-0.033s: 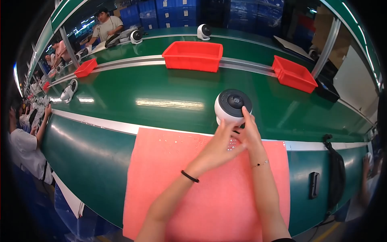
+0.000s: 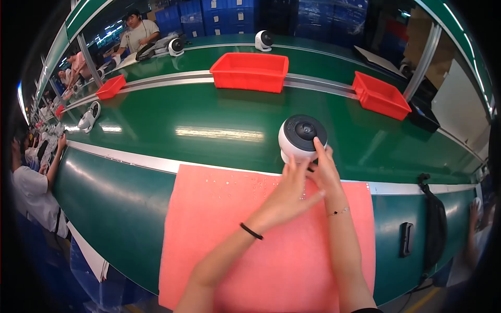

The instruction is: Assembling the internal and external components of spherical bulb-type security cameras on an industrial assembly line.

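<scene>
A round white security camera (image 2: pixel 305 136) with a black front face stands on the green belt (image 2: pixel 219 122), just past the far edge of a pink mat (image 2: pixel 235 250). My right hand (image 2: pixel 324 169) grips its near right side, index finger resting on the black face; the lower fingers are partly hidden. Close beside it, my left hand (image 2: pixel 289 190) reaches up with fingers stretched and thumb apart, fingertips at the camera's lower near side. Whether they press on it I cannot tell. Small shiny pieces (image 2: pixel 255 182) lie scattered along the mat's far part.
Red bins (image 2: pixel 249 73) line the rail beyond the belt. Similar white cameras (image 2: pixel 176 48) stand farther back, another device (image 2: pixel 90 118) at the left. A dark case (image 2: pixel 407 240) and black bag (image 2: pixel 436 224) lie to the right. A co-worker (image 2: pixel 39 193) sits at far left.
My left hand has shifted slightly right, its thumb now nearer my right wrist. The right hand and the camera have hardly moved.
</scene>
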Tool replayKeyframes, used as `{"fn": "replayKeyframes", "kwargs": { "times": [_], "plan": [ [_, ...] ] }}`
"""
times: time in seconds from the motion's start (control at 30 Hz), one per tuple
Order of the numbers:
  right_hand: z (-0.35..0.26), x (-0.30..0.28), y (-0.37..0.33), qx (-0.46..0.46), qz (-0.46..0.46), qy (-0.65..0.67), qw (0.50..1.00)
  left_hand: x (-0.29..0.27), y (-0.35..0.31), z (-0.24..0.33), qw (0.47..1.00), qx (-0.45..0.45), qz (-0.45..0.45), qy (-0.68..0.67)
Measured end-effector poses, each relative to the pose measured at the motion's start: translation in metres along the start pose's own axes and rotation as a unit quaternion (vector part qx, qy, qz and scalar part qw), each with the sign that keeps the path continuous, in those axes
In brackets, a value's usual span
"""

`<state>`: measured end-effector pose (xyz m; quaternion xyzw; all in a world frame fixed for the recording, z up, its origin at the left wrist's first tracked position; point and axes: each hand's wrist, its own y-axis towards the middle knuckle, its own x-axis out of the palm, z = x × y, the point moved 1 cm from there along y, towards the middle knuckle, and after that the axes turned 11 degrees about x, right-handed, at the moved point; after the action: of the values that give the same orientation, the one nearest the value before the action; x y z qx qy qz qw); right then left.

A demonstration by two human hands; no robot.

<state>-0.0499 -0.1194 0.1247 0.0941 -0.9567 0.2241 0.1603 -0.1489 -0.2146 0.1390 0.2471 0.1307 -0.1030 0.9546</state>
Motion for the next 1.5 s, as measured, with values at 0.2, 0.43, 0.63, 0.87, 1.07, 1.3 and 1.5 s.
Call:
{"fn": "replayKeyframes", "kwargs": {
  "times": [0.2,0.43,0.63,0.87,1.07,1.3,1.5],
  "plan": [
    [-0.04,-0.022,-0.005,-0.317,0.235,-0.185,0.9,0.071,-0.037,-0.014,0.893,0.04,-0.169,0.415],
    [-0.026,0.045,-0.064,-0.391,-0.068,-0.113,0.911,0.071,-0.04,-0.022,0.887,0.06,-0.186,0.418],
    [0.089,0.097,-0.097,-0.415,-0.27,-0.55,0.672,0.073,-0.037,-0.018,0.903,0.077,-0.15,0.394],
    [0.09,0.089,-0.085,-0.387,-0.354,-0.54,0.658,0.072,-0.038,-0.021,0.898,0.074,-0.153,0.407],
    [0.101,0.09,-0.083,-0.396,-0.346,-0.57,0.631,0.068,-0.039,-0.019,0.895,0.06,-0.165,0.41],
    [0.099,0.088,-0.084,-0.387,-0.357,-0.556,0.643,0.068,-0.039,-0.017,0.892,0.067,-0.169,0.413],
    [0.1,0.089,-0.083,-0.386,-0.358,-0.556,0.644,0.069,-0.039,-0.019,0.893,0.067,-0.169,0.412]
  ]
}}
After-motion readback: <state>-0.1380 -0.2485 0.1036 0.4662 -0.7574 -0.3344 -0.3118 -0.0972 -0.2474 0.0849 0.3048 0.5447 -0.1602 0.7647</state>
